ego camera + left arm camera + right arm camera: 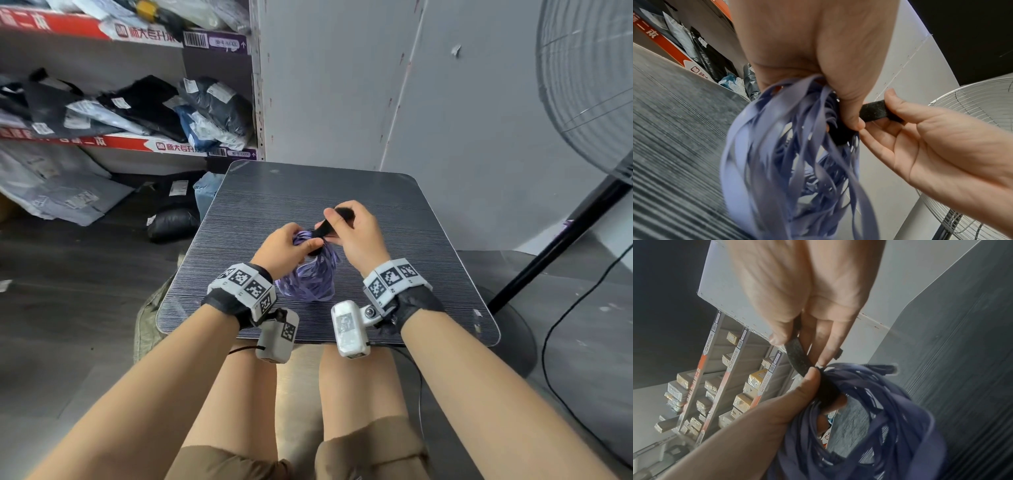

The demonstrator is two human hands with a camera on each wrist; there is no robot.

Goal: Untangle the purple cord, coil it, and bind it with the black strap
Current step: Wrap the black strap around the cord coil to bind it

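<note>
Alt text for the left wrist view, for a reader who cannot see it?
The left hand grips a bundle of coiled purple cord while the right hand pulls the black strap taut around its top. A dark striped table lies beneath.

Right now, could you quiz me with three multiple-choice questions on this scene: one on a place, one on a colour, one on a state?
1. Where is the coiled cord?
A. On the floor
B. Held over the table
C. On a shelf

2. What colour is the strap?
A. Black
B. Red
C. White

3. What is the right hand doing?
A. Resting flat
B. Pointing at the fan
C. Pinching the strap's free end

Answers: B, the left hand grips the purple cord above the table. A, the black strap shows dark against the cord. C, the right hand has thumb and fingers closed on the strap.
</note>
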